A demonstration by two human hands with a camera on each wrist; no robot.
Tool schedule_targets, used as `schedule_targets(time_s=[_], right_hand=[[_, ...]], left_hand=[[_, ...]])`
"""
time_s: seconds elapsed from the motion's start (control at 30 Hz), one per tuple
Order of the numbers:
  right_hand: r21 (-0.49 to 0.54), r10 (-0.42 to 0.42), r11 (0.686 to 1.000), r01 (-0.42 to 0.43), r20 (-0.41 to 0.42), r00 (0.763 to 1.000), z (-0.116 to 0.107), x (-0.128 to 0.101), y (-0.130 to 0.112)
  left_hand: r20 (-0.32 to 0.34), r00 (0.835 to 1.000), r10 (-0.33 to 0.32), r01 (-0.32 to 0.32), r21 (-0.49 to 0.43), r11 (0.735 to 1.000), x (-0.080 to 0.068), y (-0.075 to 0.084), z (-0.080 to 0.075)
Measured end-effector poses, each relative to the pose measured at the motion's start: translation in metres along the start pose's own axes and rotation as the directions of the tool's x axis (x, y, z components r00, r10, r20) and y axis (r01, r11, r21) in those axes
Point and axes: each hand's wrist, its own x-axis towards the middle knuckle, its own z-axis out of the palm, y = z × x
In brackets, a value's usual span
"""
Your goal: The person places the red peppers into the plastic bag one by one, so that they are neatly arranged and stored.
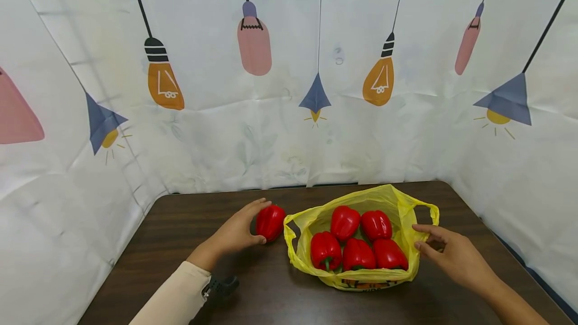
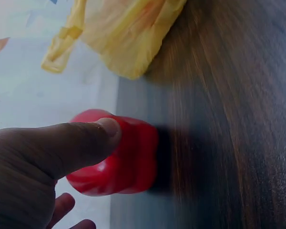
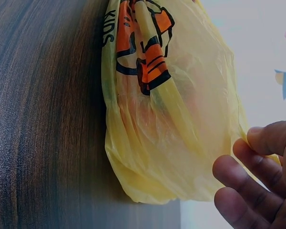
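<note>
A red bell pepper (image 1: 270, 223) is on the table just left of a yellow plastic bag (image 1: 301, 265). My left hand (image 1: 239, 229) grips this pepper, fingers over its far side and thumb at its near side. In the left wrist view the thumb presses on the pepper (image 2: 128, 157), hiding part of it. The bag stands with its mouth wide, and several red bell peppers (image 1: 358, 255) lie inside. At the bag's right rim, by the handle loop, my right hand (image 1: 456, 257) pinches the plastic between thumb and index finger. The right wrist view shows the pinched bag (image 3: 181, 138) from its side.
The dark wooden table (image 1: 271, 300) carries the bag and the loose pepper. Behind it hangs a white sheet (image 1: 271, 134) printed with lamps and bulbs. A black strap (image 1: 223, 286) sits at my left wrist.
</note>
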Motion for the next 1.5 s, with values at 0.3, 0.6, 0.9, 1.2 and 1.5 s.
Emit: schedule_targets(time_s=[0.3, 0.6, 0.9, 1.2, 1.5], right_hand=[[0.009, -0.018, 1.0, 0.018, -0.01, 1.0, 0.002, -0.001, 0.002], [0.01, -0.007, 1.0, 0.007, -0.009, 1.0, 0.002, -0.001, 0.002], [0.005, -0.012, 1.0, 0.012, -0.008, 1.0, 0.002, 0.0, 0.002], [0.0, -0.023, 1.0, 0.023, -0.01, 1.0, 0.001, 0.002, 0.002], [-0.002, -0.017, 1.0, 0.017, -0.01, 1.0, 0.002, 0.001, 0.003]], left_hand=[[0.028, 1.0, 0.012, -0.012, -0.006, 1.0, 0.006, -0.007, 0.005], [0.046, 0.997, 0.056, -0.056, 0.018, 0.998, 0.006, -0.01, 0.008], [0.012, 0.999, 0.049, -0.05, 0.051, 0.997, 0.002, -0.01, 0.007], [-0.057, 0.998, 0.014, -0.012, 0.028, 1.0, -0.004, -0.01, -0.003], [-0.136, 0.989, 0.063, -0.066, -0.021, 0.998, -0.007, 0.002, -0.016]])
